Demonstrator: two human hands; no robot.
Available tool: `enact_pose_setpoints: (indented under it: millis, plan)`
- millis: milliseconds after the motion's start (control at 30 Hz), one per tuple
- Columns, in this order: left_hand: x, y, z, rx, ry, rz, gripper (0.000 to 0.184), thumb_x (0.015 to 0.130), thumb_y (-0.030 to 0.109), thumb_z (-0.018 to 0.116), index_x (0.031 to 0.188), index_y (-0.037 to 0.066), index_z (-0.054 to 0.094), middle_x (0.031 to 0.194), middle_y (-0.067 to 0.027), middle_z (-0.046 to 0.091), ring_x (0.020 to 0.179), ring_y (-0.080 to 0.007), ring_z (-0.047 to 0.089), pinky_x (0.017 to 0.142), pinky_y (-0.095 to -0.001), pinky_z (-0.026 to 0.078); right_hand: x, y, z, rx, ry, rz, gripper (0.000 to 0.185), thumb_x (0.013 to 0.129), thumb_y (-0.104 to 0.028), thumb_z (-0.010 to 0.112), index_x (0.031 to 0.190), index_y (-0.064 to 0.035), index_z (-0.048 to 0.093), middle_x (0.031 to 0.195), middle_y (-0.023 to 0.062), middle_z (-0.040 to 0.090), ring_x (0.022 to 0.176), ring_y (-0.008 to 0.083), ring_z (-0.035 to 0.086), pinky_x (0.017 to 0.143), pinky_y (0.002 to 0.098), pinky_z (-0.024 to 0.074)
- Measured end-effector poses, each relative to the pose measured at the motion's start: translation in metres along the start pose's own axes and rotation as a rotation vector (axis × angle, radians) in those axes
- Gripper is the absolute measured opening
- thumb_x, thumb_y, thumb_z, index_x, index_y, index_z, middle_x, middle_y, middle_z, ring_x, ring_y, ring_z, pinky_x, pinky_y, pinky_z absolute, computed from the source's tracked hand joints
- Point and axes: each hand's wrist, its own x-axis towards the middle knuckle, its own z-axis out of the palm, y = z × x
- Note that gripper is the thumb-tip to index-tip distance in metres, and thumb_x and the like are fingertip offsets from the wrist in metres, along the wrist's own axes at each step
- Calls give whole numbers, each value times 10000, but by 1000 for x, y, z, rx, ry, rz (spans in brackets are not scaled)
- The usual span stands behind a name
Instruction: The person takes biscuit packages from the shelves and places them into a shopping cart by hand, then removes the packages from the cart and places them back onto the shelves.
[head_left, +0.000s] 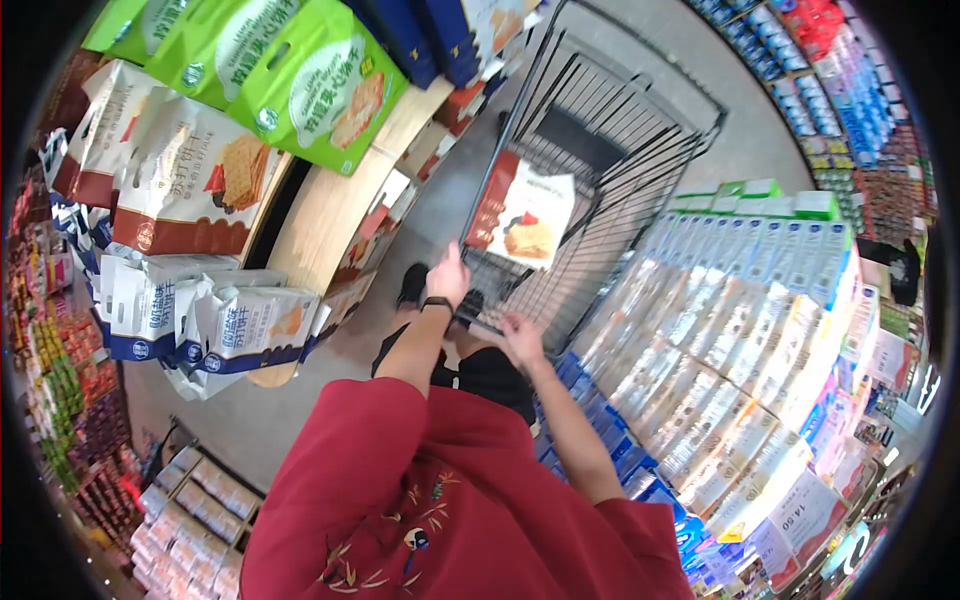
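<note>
A black wire shopping cart [575, 100] stands in front of me. Inside it lies a white and brown bag of crackers [525, 215], its printed front facing up. My left hand [448, 277], with a dark band on the wrist, is beside the cart's near left corner, close below the bag but apart from it. One finger of it is stretched out, and I see nothing in it. At the near end of the cart, my right hand [521, 340] has its fingers curled round the cart handle [483, 326]; the fingers are partly hidden.
At left, a wooden shelf [325, 215] carries green cracker bags [310, 90], brown and white bags [190, 170] and blue and white bags [250, 320]. Stacked packs [700, 340] rise close on the right. Grey floor [650, 55] runs beyond the cart.
</note>
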Motion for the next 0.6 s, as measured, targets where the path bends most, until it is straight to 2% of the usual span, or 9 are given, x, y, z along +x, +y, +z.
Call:
enact_pose_setpoints:
  millis: [33,100,133,233,300,367,433,500,600]
  plan:
    - [0,2,-9,-1,-46,-5,558,862,163,621,1360,54,397,1010,-239,650,902,-433,656,765,-529,535,-8,0,-1,71,24,-34,305,956,-317,624,1138,-87,709,1028,189,725,1005,304,701,888,374,537]
    - [-3,1,-26,27,1,93,600,864,179,656,1389,47,397,1101,-222,621,1064,-415,594,830,-508,515,-26,-4,-12,-69,-73,-179,314,952,-297,637,1159,-67,692,1067,179,723,1023,310,697,905,373,534]
    - [-5,4,-42,51,-29,67,597,859,238,697,1356,24,443,1180,-238,588,1153,-415,536,906,-508,488,-35,-3,-11,24,-67,-147,318,938,-267,654,1184,-67,682,1132,160,715,1073,328,678,944,373,520]
    - [15,-52,-49,-88,383,136,622,830,295,744,1311,-8,491,1128,-222,592,1109,-396,548,923,-495,473,-52,5,0,-29,76,-209,312,928,-233,659,1196,-74,679,1163,162,705,1114,332,661,974,372,505]
    - [35,-75,-97,-164,469,43,674,787,334,794,1285,-26,515,1119,-213,592,1096,-388,550,945,-464,457,-56,9,8,-83,94,-134,343,906,-249,674,1207,-85,673,1190,176,693,1153,324,645,995,375,493]
    - [60,-93,-156,-306,558,-93,726,758,326,820,1281,-65,504,1202,-271,583,1144,-424,547,1009,-467,428,-53,7,15,-158,131,-53,361,894,-267,684,1207,-88,672,1189,185,691,1157,325,643,997,382,493]
    - [85,-101,-220,-236,653,-186,781,729,319,845,1300,-70,481,1220,-268,575,1168,-413,536,1016,-467,421,-53,8,26,-153,198,-54,406,855,-309,711,1194,-88,677,1178,193,691,1135,344,644,994,402,496]
    - [119,-116,-264,-234,801,-170,839,723,328,857,1335,-71,447,1248,-260,562,1211,-400,514,1031,-463,416,-53,8,35,-240,267,-62,421,841,-320,718,1186,-83,679,1163,196,693,1119,353,646,991,410,498]
    - [157,-120,-313,-340,897,-79,902,712,341,873,1374,-66,416,1284,-253,551,1257,-390,492,1065,-451,403,-54,9,42,-357,316,-146,458,822,-328,729,1194,-67,671,1153,192,692,1112,365,640,987,419,498]
